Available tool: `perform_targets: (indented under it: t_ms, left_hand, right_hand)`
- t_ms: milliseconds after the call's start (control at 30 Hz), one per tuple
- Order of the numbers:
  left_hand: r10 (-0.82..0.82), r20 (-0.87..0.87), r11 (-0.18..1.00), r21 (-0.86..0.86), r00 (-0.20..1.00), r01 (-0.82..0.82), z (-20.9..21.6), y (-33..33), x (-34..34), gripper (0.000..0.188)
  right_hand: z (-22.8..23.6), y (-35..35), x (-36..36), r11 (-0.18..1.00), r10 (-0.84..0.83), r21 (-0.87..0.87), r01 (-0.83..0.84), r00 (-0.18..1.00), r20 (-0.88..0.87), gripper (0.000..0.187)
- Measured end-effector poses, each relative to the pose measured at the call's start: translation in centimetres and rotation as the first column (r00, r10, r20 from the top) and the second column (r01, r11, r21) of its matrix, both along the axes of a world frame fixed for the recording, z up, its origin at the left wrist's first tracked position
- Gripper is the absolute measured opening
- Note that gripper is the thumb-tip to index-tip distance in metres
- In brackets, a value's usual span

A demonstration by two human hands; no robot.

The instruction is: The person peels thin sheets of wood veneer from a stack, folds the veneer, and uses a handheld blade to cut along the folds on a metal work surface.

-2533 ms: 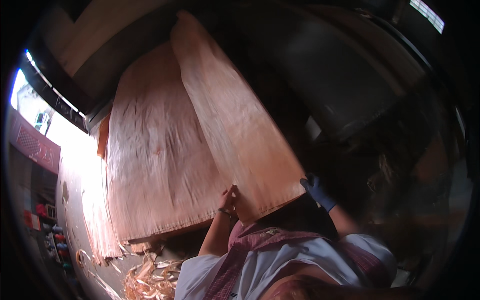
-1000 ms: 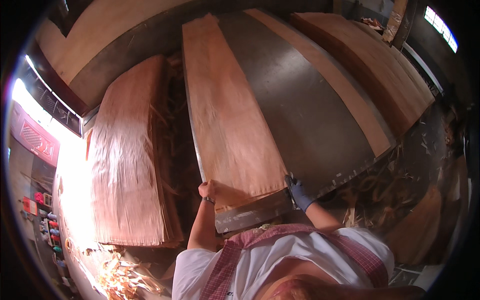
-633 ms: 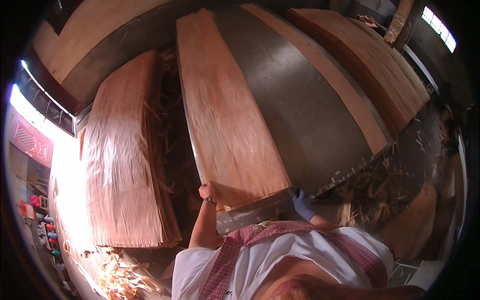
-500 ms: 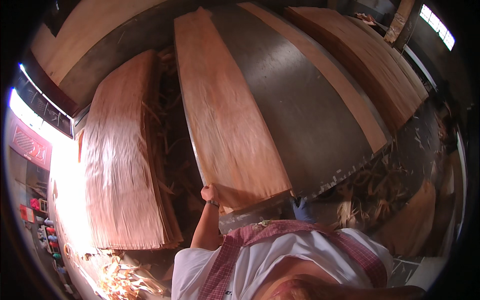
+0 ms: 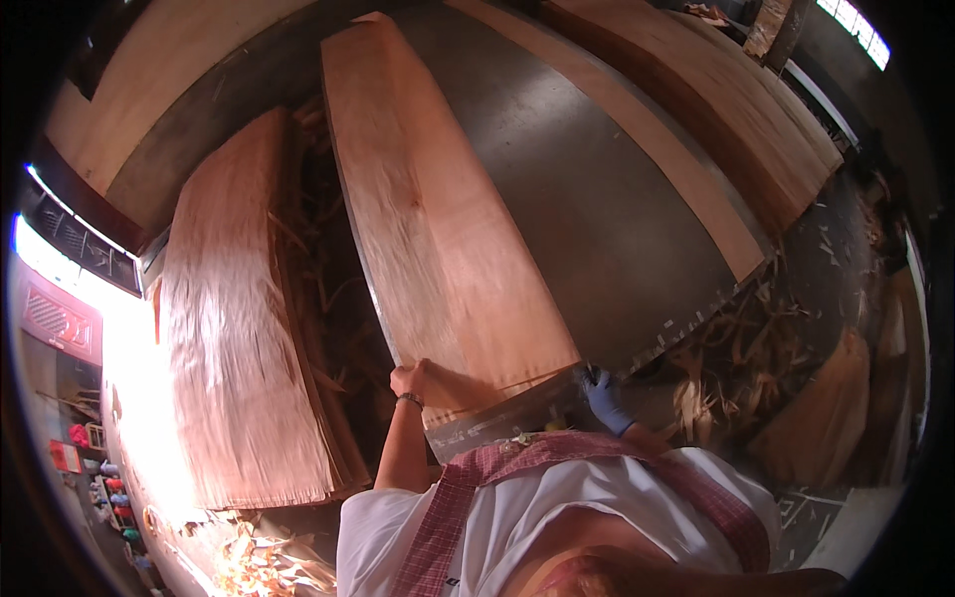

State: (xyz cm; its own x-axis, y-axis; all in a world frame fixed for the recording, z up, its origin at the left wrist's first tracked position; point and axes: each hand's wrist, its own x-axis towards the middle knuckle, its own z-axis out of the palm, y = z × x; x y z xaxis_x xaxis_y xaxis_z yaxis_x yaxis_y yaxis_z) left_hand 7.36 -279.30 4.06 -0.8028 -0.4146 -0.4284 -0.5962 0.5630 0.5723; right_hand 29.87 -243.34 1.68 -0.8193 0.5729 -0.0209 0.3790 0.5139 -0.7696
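Note:
A long reddish wood veneer sheet (image 5: pixel 487 289) lies lengthwise on a dark, smooth table (image 5: pixel 607 209). A lengthwise line parts its paler, wrinkled left side from a smoother right side. My left hand (image 5: pixel 408 379), bare with a band at the wrist, is closed on the sheet's near left edge. By the sheet's near right corner is my right hand (image 5: pixel 606 400) in a blue glove. Its fingers look curled round something small and dark that I cannot make out. Farther right, a narrow veneer strip (image 5: pixel 657 149) runs along the table's edge.
A tall stack of veneer sheets (image 5: pixel 224 328) stands to the left, another stack (image 5: pixel 716 109) beyond the table's right side. Veneer scraps (image 5: pixel 726 378) litter the floor at right, and shavings (image 5: pixel 269 567) lie at lower left. Bright light falls along the left.
A lengthwise boundary now shows clearly along the sheet, its right side smoother. My right hand shows more fully by the corner. My left hand stays on the edge; the whole view has shifted slightly.

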Motion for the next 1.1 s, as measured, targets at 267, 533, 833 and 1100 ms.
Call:
perform_targets:
  t_ms: [267,533,833,1100]
  left_hand:
    - [-0.041,0.015,0.997,-0.070,0.999,0.042,-2.0,-1.6,-1.0,0.058]
    - [-0.040,-0.013,0.993,-0.112,0.999,0.038,-2.1,-1.0,-0.8,0.055]
    - [0.163,-0.026,0.985,0.056,0.986,-0.162,-3.0,-2.1,-0.1,0.048]
    - [0.086,-0.094,0.996,-0.009,0.992,-0.088,-6.1,-3.1,0.1,0.037]
  right_hand:
    - [3.5,7.1,1.5,1.000,-0.013,0.009,0.014,0.997,-0.079,0.034]
    - [8.8,15.2,2.4,0.677,0.141,-0.736,0.018,0.978,0.154,0.027]
    - [9.6,16.3,0.6,0.832,-0.044,0.538,-0.132,0.952,0.303,0.051]
    - [5.3,14.5,-3.1,0.911,0.052,0.374,-0.174,0.948,0.314,0.057]
